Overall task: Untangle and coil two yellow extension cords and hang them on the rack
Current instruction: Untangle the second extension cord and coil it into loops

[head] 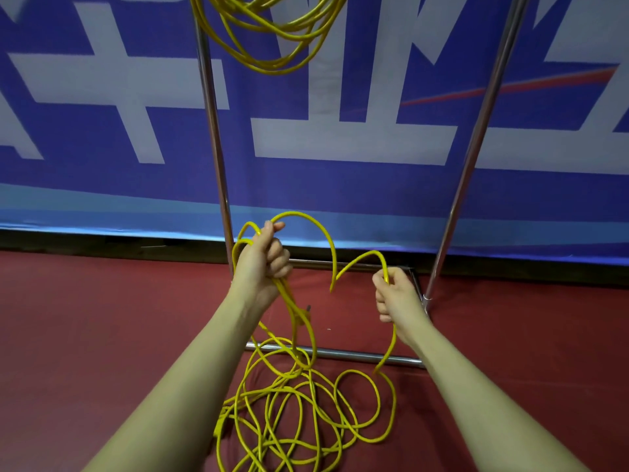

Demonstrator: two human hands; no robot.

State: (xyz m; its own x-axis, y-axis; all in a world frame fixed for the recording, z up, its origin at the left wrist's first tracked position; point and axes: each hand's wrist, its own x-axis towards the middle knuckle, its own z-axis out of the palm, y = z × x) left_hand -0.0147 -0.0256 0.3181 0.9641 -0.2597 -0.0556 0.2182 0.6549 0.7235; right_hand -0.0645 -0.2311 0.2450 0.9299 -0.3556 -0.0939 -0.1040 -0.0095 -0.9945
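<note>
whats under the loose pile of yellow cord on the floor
The loose yellow cord pile lies on the dark red floor mat; its far loops cross the rack's silver metal base bar. The picture's bottom edge cuts off the pile's near part.

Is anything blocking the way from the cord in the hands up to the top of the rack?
Nothing solid. The left hand grips gathered loops, the right hand pinches the strand, and open space lies above them. The hung coil already occupies the top left; much loose cord remains tangled on the floor.

Both arms out fwd, left hand (263,257) & right hand (394,294) fists curled tight.
</note>
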